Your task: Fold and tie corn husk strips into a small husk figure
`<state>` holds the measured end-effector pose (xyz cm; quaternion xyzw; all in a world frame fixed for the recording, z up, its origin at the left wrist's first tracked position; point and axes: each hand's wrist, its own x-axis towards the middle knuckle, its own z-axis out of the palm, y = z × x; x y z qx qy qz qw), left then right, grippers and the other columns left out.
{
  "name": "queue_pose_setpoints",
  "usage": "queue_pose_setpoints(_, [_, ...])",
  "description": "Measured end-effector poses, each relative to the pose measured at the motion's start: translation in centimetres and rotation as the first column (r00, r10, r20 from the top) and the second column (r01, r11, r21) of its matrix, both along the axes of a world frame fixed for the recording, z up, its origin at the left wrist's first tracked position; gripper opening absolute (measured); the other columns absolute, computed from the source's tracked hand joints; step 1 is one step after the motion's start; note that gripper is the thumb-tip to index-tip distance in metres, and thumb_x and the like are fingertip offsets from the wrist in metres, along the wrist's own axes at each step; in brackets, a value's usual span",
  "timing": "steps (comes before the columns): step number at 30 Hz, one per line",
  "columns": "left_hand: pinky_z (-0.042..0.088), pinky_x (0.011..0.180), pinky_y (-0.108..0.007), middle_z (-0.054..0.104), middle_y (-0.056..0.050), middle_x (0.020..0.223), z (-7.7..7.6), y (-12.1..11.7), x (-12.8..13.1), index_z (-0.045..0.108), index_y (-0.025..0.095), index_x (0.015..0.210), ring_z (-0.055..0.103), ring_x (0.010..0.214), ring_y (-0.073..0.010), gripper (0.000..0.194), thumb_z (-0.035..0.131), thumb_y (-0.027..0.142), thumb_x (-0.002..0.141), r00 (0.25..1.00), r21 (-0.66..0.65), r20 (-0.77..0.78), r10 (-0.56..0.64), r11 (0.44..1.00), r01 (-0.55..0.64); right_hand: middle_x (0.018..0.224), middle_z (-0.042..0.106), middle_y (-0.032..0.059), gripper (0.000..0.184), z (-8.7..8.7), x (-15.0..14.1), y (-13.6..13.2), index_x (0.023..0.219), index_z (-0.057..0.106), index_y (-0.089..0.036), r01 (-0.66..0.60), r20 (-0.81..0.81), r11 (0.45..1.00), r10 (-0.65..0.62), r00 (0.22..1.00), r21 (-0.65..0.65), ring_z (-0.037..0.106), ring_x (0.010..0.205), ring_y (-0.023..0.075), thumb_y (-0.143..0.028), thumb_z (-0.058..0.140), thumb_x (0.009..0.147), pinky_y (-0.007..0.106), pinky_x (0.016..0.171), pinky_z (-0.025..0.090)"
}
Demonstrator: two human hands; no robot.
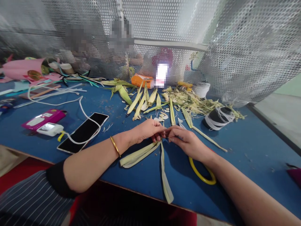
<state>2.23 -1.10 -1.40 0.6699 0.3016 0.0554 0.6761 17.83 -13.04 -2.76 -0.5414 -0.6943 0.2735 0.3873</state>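
My left hand (pixel 152 130) is closed, its fingertips pinching the gathered ends of pale corn husk strips (pixel 141 154). Two strips fan out toward the front left, and another narrow strip (pixel 166 175) hangs toward the table's front edge. My right hand (pixel 184 139) meets it fingertip to fingertip, pinched on what looks like a thin thread; the fingers hide most of it. Beneath my right wrist lies a yellow loop (pixel 202 180), apparently a scissors handle, partly covered. Beyond my hands lie several loose corn husks (pixel 136 102).
A spool of white string (pixel 218 118) stands right of a heap of shredded husk (pixel 199 102). Leftward lie a black-screened phone (pixel 83 133), a white cable (pixel 82 110) and a magenta case (pixel 44 119). An orange packet (pixel 142 81) and lit screen (pixel 161 75) stand before the perforated mesh (pixel 164 18).
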Motion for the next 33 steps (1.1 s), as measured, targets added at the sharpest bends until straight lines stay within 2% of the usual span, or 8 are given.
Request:
queue_pose_setpoints(4, [0.046,0.052,-0.020,0.066,-0.002,0.063,0.0,0.2,-0.1,0.069,0.011,0.073,0.057,0.054,-0.0078,0.016,0.063,0.022,0.082,1.000,-0.045,-0.002,-0.017,0.999,0.017,0.093,0.064,0.0055,0.021,-0.4,0.1,0.2,0.069,0.062,-0.022,0.075,-0.059,0.997,-0.075,0.995,-0.001,0.059,0.090,0.0198,-0.026,0.056,0.089,0.034,0.083,0.044])
queue_pose_setpoints(7, [0.048,0.054,-0.021,0.068,-0.002,0.065,0.1,0.1,-0.1,0.071,0.011,0.079,0.058,0.055,-0.0078,0.007,0.065,0.011,0.077,1.000,-0.042,-0.023,-0.011,0.999,0.010,0.079,0.064,0.0027,0.020,-0.4,0.3,0.3,0.069,0.063,-0.021,0.199,-0.071,0.980,-0.200,0.977,-0.025,0.058,0.077,0.0177,-0.030,0.059,0.086,0.031,0.073,0.044])
queue_pose_setpoints(12, [0.050,0.056,-0.022,0.066,-0.001,0.058,-0.1,-0.3,0.1,0.073,0.012,0.078,0.060,0.054,-0.0094,0.012,0.067,0.006,0.071,0.999,0.020,-0.047,0.007,1.000,-0.007,0.058,0.058,-0.0023,0.026,0.1,-0.2,0.2,0.066,0.062,-0.020,0.239,-0.273,0.944,-0.298,0.915,-0.228,0.054,0.055,0.0130,-0.041,0.064,0.081,0.028,0.058,0.043])
queue_pose_setpoints(15, [0.049,0.054,-0.021,0.063,0.001,0.054,-0.7,-0.4,0.3,0.072,0.013,0.076,0.058,0.052,-0.0090,0.010,0.068,0.006,0.070,0.999,0.076,-0.044,-0.009,0.997,0.012,0.061,0.062,-0.0008,0.026,0.1,-0.9,0.2,0.067,0.064,-0.018,0.217,-0.410,0.932,-0.327,0.852,-0.292,0.058,0.056,0.0129,-0.042,0.067,0.078,0.028,0.060,0.047])
queue_pose_setpoints(19, [0.046,0.051,-0.019,0.060,0.003,0.052,-1.3,-0.5,0.4,0.067,0.013,0.071,0.056,0.049,-0.0074,0.004,0.066,0.012,0.075,0.999,0.138,-0.008,-0.032,0.990,0.033,0.088,0.072,0.0042,0.024,-0.2,-0.6,0.4,0.094,0.069,-0.019,0.219,-0.525,0.939,-0.330,0.784,-0.264,0.067,0.072,0.0162,-0.035,0.068,0.076,0.032,0.072,0.051])
queue_pose_setpoints(21, [0.046,0.050,-0.019,0.062,0.002,0.055,-1.4,-0.4,0.5,0.064,0.013,0.072,0.058,0.051,-0.0084,0.004,0.064,0.013,0.077,0.999,0.133,-0.001,-0.032,0.991,0.032,0.093,0.071,0.0046,0.027,-0.4,0.0,0.5,0.102,0.068,-0.020,0.288,-0.436,0.943,-0.333,0.836,-0.167,0.067,0.077,0.0175,-0.030,0.066,0.076,0.034,0.074,0.052])
queue_pose_setpoints(25, [0.044,0.046,-0.018,0.066,0.000,0.065,-1.3,-0.1,0.4,0.062,0.014,0.075,0.059,0.053,-0.0081,0.003,0.062,0.012,0.077,0.998,0.108,0.025,-0.057,0.993,0.054,0.081,0.064,0.0033,0.017,-1.0,0.9,0.5,0.092,0.072,-0.021,0.339,-0.015,0.940,-0.339,0.941,0.043,0.061,0.073,0.0174,-0.022,0.060,0.080,0.032,0.068,0.048])
queue_pose_setpoints(33, [0.042,0.043,-0.017,0.066,0.000,0.066,-1.0,-0.2,0.5,0.062,0.014,0.076,0.058,0.053,-0.0079,0.002,0.063,0.014,0.078,0.997,0.113,0.033,-0.067,0.992,0.063,0.083,0.058,0.0026,0.015,-1.2,0.1,0.4,0.079,0.069,-0.023,0.276,0.319,0.952,-0.304,0.898,0.129,0.057,0.076,0.0161,-0.016,0.057,0.085,0.028,0.068,0.042])
